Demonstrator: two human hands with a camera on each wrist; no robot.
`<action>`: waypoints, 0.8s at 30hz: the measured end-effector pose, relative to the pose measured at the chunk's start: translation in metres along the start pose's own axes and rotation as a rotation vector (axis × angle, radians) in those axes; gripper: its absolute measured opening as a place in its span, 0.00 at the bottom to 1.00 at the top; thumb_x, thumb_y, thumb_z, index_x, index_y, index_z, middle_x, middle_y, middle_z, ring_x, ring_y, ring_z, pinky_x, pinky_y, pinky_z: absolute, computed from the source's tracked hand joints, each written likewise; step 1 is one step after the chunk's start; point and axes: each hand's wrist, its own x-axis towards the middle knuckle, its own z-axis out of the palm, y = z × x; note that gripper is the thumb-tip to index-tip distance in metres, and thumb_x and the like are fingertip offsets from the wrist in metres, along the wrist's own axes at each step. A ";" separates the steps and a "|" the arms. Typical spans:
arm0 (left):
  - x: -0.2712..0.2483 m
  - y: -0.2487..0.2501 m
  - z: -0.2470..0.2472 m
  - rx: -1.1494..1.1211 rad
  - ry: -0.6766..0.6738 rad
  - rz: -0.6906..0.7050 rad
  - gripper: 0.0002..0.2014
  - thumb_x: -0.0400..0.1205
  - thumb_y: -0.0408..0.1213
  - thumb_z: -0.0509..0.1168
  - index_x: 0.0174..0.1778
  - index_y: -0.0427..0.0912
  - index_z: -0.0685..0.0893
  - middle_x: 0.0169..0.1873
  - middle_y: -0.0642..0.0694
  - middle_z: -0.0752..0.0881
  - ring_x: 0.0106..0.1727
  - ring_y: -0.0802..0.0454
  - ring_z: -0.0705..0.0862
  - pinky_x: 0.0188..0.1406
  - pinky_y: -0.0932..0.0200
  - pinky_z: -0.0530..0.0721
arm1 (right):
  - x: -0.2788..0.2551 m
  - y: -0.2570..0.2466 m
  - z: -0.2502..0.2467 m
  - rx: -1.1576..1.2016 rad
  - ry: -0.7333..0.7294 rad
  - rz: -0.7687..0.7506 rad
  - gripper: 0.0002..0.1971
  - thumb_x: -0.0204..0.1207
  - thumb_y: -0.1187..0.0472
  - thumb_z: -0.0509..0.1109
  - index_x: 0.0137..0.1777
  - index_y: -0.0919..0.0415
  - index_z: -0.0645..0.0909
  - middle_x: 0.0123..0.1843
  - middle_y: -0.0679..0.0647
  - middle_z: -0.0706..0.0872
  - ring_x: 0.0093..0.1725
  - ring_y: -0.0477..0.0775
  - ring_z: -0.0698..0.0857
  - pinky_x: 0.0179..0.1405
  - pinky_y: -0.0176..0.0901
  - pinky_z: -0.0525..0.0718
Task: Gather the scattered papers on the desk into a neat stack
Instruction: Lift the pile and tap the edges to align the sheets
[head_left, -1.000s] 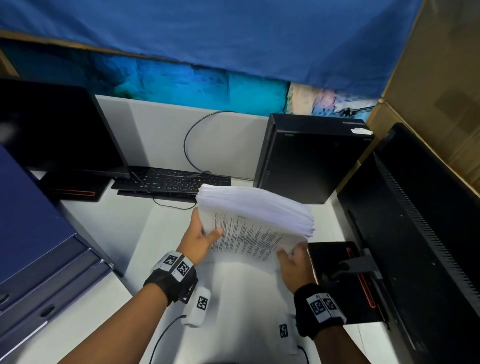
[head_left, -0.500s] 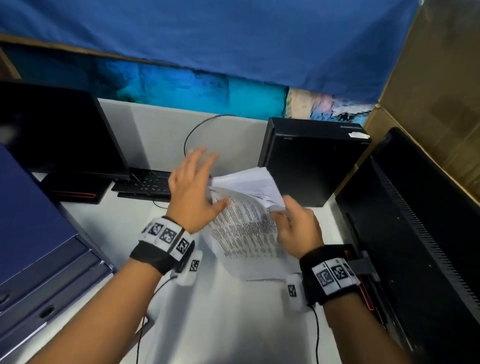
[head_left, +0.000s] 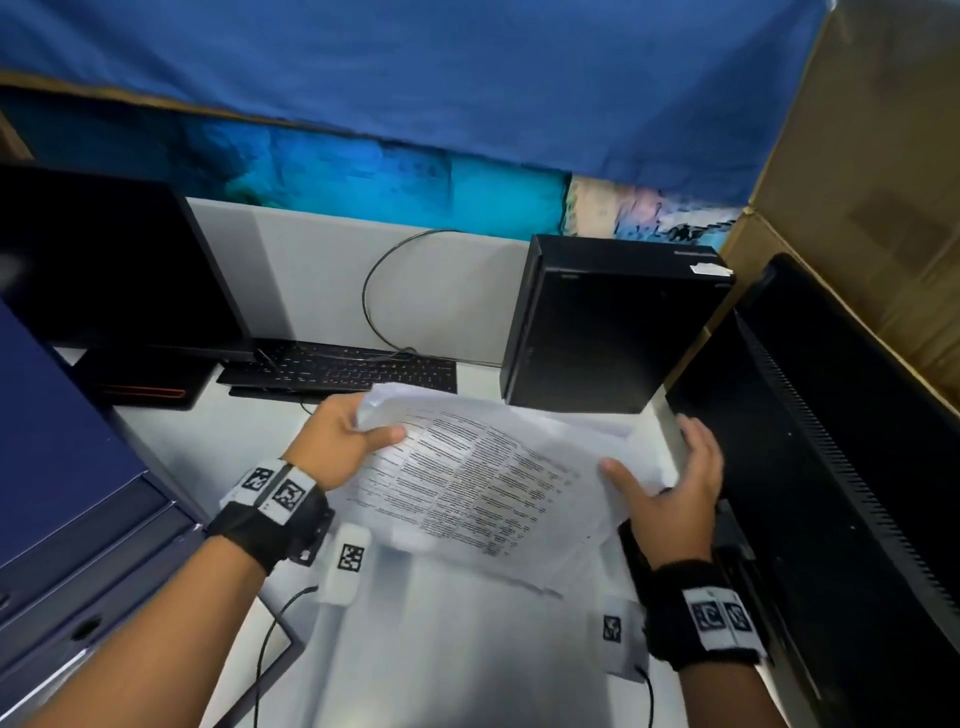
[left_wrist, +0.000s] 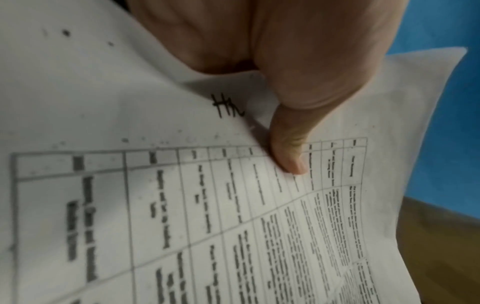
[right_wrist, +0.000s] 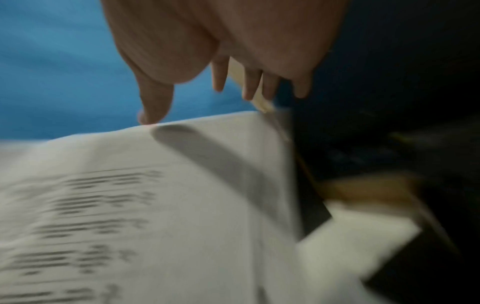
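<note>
spanning the middle of the view, the white worktop (head_left: 441, 649) carries everything else. a black monitor (head_left: 852, 467) stands along its right edge and another monitor (head_left: 104, 260) at the far left, with a dark blue drawer cabinet (head_left: 62, 493) nearer on the left. a black computer tower (head_left: 608, 327) stands at the back right, and a black keyboard (head_left: 343, 369) lies at the back between the left monitor and the tower. the papers (head_left: 483, 483), a loose sheaf with a printed table on top, are held just above the worktop in front of the keyboard, sheets fanned unevenly toward the right. the left hand (head_left: 343, 441) grips the sheaf's far left corner; the left wrist view shows its thumb (left_wrist: 291, 156) pressed down on the top sheet, and whether fingers curl underneath cannot be seen. the right hand (head_left: 670, 488) is spread wide, fingers straight, at the sheaf's right edge, its thumb (right_wrist: 153, 105) touching the top sheet there.
</note>
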 end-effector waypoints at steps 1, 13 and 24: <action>-0.003 -0.004 -0.005 -0.080 0.014 -0.026 0.13 0.75 0.27 0.75 0.53 0.43 0.90 0.49 0.46 0.93 0.53 0.46 0.91 0.63 0.41 0.83 | -0.005 0.013 -0.001 0.162 -0.030 0.119 0.50 0.59 0.49 0.87 0.79 0.42 0.64 0.83 0.47 0.64 0.80 0.49 0.68 0.80 0.62 0.69; -0.011 -0.045 0.010 -0.314 0.107 -0.079 0.13 0.71 0.31 0.79 0.46 0.54 0.93 0.48 0.49 0.93 0.51 0.53 0.91 0.56 0.52 0.84 | -0.008 0.055 0.024 0.571 -0.356 0.398 0.20 0.73 0.80 0.71 0.60 0.60 0.82 0.57 0.64 0.90 0.61 0.71 0.87 0.62 0.66 0.85; -0.013 -0.096 0.033 -0.098 0.218 -0.191 0.16 0.75 0.28 0.75 0.57 0.41 0.83 0.52 0.41 0.87 0.55 0.42 0.84 0.56 0.51 0.80 | -0.032 0.053 0.042 0.388 -0.342 0.300 0.16 0.79 0.66 0.72 0.66 0.56 0.81 0.58 0.45 0.89 0.56 0.36 0.88 0.59 0.40 0.84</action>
